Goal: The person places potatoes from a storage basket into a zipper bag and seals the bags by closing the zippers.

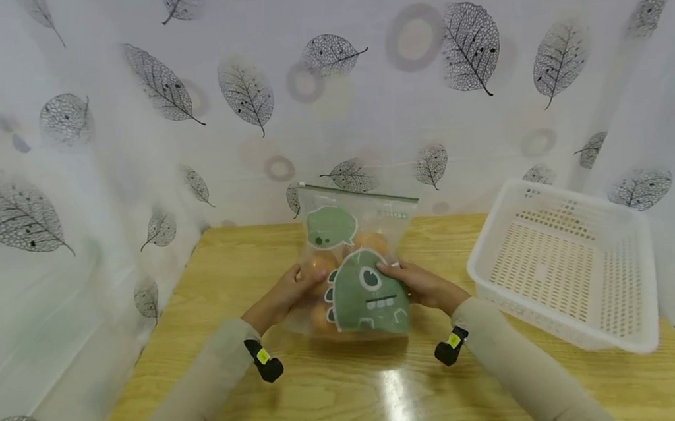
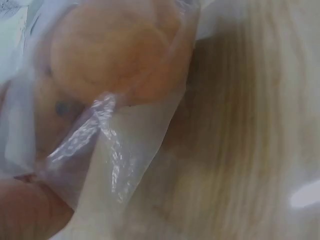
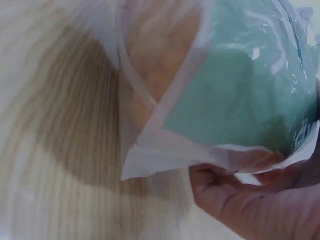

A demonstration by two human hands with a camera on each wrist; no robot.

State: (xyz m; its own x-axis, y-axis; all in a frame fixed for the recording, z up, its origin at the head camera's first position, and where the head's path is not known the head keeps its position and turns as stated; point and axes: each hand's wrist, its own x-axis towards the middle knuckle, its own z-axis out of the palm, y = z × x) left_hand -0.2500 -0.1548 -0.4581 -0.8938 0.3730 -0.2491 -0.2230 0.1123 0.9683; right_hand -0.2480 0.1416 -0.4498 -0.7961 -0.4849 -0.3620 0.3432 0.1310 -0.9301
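Observation:
A clear zip bag (image 1: 368,297) printed with a green one-eyed dinosaur and a speech bubble stands up between both hands, its zip edge at the top. Several round orange-coloured fruits (image 2: 115,50) show through the plastic. My left hand (image 1: 287,295) grips the bag's left side, thumb on the front; the left wrist view catches just a bit of that hand low at the left. On the other side my right hand (image 1: 429,284) holds the bag, its thumb over the print near the eye. Curled fingers (image 3: 220,192) reach behind the lower edge in the right wrist view.
A white plastic basket (image 1: 479,272) with a slotted bottom stands on the wooden table (image 1: 246,257) to the right. Behind and at both sides hangs a pale curtain (image 1: 354,123) with leaf prints.

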